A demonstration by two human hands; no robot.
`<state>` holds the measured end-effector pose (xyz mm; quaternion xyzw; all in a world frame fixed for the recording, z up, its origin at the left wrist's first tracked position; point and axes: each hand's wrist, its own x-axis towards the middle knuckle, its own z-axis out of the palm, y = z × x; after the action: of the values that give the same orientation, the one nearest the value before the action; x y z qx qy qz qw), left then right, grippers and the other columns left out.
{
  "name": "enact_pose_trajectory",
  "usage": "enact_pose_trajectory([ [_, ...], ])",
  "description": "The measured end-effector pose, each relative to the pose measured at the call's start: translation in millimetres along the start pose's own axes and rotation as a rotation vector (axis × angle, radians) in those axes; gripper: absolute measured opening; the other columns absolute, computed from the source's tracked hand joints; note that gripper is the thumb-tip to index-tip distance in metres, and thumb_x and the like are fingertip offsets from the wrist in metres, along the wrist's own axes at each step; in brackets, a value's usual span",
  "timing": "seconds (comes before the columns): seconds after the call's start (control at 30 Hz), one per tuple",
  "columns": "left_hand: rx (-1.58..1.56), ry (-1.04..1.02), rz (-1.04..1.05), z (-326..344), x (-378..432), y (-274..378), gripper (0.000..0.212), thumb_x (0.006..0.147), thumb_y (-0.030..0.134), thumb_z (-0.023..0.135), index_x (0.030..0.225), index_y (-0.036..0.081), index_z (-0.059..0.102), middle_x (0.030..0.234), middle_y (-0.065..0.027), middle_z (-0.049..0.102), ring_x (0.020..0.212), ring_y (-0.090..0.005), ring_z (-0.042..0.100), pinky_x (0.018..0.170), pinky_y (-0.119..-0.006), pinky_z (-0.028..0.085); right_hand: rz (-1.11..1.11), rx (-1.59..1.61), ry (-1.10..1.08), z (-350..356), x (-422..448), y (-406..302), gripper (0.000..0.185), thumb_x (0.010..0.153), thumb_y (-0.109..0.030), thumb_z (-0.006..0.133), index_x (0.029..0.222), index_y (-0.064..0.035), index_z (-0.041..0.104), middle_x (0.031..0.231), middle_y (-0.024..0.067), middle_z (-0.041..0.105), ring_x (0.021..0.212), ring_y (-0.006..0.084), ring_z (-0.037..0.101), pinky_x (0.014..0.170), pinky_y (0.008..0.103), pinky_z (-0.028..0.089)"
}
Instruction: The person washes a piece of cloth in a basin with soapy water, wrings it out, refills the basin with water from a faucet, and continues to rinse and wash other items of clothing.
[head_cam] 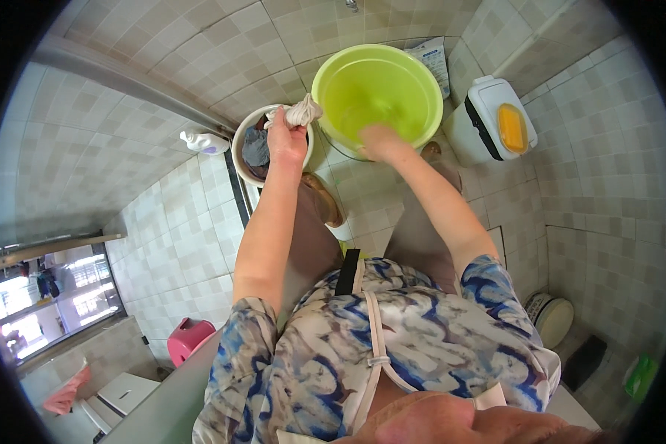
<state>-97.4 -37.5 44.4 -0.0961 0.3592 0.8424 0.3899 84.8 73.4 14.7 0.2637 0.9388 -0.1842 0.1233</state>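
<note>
My left hand [286,139] holds a bunched, twisted white cloth [301,112] above a white basin [242,129]. Dark grey clothing [256,147] lies in that basin, partly hidden by the hand. To the right stands a large yellow-green plastic tub [434,105] with liquid in it. My right hand [378,142] is at the tub's near rim, blurred, its fingers over the inside; whether it holds anything cannot be made out.
A white detergent bottle [204,142] stands left of the basin. Right of the tub are a printed plastic bag [434,62] and a lidded white bin [491,119] with a yellow item [512,129] on top. A pink stool [188,339] is at lower left.
</note>
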Motion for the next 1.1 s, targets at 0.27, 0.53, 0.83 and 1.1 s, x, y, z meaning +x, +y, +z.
enact_pose_trajectory([
  [0.27,0.129,0.074,0.080,-25.7,51.2,14.6,0.020,0.094,0.015,0.046,0.111,0.005,0.044,0.102,-0.0098,0.056,0.089,-0.0246,0.059,0.074,-0.036,0.050,0.053,0.084,-0.189,38.3,-31.7,11.1,0.029,0.080,-0.020,0.060,0.100,0.0019,0.060,0.097,0.0233,0.060,0.094,0.0364,0.057,0.079,0.0429,0.047],
  [0.53,0.179,-0.126,-0.058,-29.4,95.6,7.9,0.052,0.093,0.012,0.045,0.136,0.008,0.016,0.119,-0.0163,0.044,0.101,-0.0298,0.055,0.084,-0.041,0.048,0.057,0.192,-0.209,24.6,-63.7,15.1,0.035,0.082,-0.021,0.059,0.109,0.0001,0.058,0.104,0.0209,0.060,0.098,0.0359,0.056,0.084,0.0418,0.046],
  [0.83,0.780,-0.091,-0.080,35.5,54.2,6.1,0.046,0.091,0.021,0.051,0.130,0.003,0.032,0.122,-0.0163,0.048,0.088,-0.0271,0.062,0.072,-0.034,0.051,0.178,0.177,-0.213,10.5,-61.8,30.0,0.036,0.084,-0.027,0.056,0.111,-0.0036,0.058,0.106,0.0189,0.060,0.100,0.0349,0.056,0.086,0.0420,0.045],
  [1.1,0.999,-0.306,0.025,94.3,34.5,5.5,0.035,0.089,0.027,0.056,0.112,0.000,0.054,0.098,-0.0090,0.062,0.073,-0.0176,0.063,0.064,-0.028,0.049,0.269,0.188,-0.136,-10.1,-57.2,31.1,0.033,0.085,-0.028,0.055,0.106,-0.0031,0.059,0.105,0.0178,0.060,0.100,0.0344,0.055,0.085,0.0425,0.045],
])
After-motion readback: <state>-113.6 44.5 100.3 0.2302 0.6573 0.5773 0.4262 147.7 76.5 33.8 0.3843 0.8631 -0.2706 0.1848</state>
